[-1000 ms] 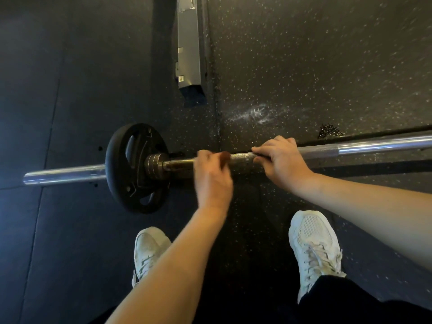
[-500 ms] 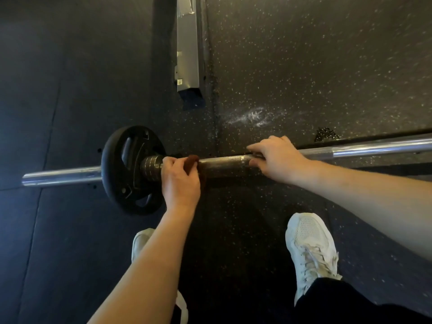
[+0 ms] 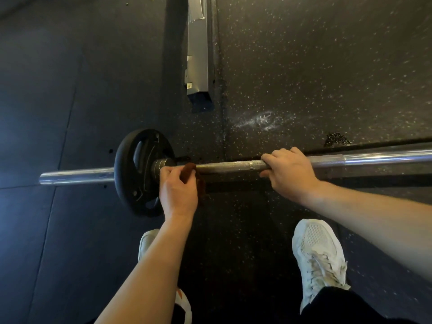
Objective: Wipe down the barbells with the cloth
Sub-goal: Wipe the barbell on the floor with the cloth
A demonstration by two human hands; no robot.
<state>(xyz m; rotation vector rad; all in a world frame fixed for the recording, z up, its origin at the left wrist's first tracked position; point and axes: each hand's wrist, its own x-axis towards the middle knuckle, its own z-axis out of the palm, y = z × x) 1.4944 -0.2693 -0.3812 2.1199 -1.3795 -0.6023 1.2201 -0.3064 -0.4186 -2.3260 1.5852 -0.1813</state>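
Dark rubber flooring (image 3: 327, 54), speckled on the right half of the frame and plain on the left, lies under everything. Across the middle runs the barbell (image 3: 229, 165), with a black weight plate (image 3: 133, 171) on its sleeve at centre left. The person's left hand (image 3: 178, 190) pinches a brown cloth (image 3: 189, 170) against the shaft just beside the collar, and part of the cloth hangs below the bar. Their right hand (image 3: 288, 175), right of centre, has its fingers curled over the knurled shaft, gripping it. A white chalky smear (image 3: 264, 119) marks the floor above the bar. A grey metal beam (image 3: 197, 54) shows at top centre, and a white shoe (image 3: 320, 256) stands at lower right.
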